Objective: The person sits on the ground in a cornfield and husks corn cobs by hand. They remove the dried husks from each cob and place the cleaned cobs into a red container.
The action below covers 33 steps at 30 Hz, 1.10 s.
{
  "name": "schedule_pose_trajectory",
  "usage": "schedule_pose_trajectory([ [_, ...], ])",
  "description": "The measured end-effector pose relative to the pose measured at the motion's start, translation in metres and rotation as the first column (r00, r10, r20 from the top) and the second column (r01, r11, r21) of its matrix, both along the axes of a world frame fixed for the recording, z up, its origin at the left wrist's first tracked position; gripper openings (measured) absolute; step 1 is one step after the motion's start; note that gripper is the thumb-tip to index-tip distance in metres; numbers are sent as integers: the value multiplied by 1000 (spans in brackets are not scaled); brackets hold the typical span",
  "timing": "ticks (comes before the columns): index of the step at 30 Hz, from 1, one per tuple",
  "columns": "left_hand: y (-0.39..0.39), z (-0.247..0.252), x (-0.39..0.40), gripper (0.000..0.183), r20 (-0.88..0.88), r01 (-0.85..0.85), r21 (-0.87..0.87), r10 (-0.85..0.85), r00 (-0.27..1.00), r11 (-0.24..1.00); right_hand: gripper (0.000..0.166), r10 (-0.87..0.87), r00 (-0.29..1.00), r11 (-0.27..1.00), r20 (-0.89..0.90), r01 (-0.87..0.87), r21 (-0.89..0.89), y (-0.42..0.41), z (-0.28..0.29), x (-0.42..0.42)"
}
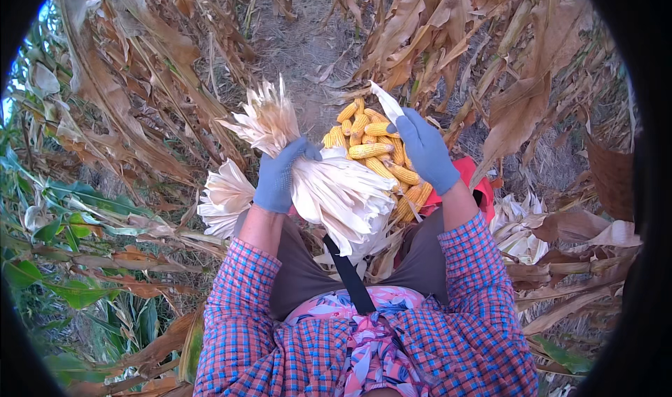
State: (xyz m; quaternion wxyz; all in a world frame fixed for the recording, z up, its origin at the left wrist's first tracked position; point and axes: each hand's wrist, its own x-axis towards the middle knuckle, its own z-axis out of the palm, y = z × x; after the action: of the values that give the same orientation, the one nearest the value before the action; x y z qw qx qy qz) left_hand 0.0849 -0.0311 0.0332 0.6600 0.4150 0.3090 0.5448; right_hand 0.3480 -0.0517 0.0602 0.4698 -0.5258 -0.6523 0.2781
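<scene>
A thick bundle of pale dry corn husks (pixel 336 197) is gripped around its narrow middle by my left hand (pixel 283 172), in a grey-blue knit glove. The husk ends fan out above and below the fist. My right hand (pixel 424 148), gloved alike, pinches a single whitish husk strip (pixel 387 102) that points up and away. Beneath and beside the right hand lies a heap of husked yellow corn cobs (pixel 370 150). The held bundle covers part of the heap's near side. Another bunch of husks (pixel 226 197) lies left of my left wrist.
Dry corn stalks and leaves (pixel 409 35) stand ahead and on both sides. Red material (pixel 475 182) shows at the heap's right edge. More loose husks (pixel 520 229) lie to the right. A black strap (pixel 349 276) hangs before my torso. Green leaves (pixel 73 287) grow at left.
</scene>
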Motion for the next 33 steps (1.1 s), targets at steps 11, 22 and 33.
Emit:
schedule_pose_trajectory([
  [11, 59, -63, 15, 26, -576, -44, 173, 137, 806, 984, 62, 153, 872, 840, -466, -362, -403, 49, -60, -56],
  [22, 52, -46, 45, 34, -869, 301, 493, 445, 216, 817, 51, 92, 857, 906, -507, -283, -315, 69, -87, -77],
  [33, 67, -73, 29, 71, -641, 433, 2, -331, 692, 901, 43, 14, 841, 912, -541, -232, -338, 53, -89, -79],
])
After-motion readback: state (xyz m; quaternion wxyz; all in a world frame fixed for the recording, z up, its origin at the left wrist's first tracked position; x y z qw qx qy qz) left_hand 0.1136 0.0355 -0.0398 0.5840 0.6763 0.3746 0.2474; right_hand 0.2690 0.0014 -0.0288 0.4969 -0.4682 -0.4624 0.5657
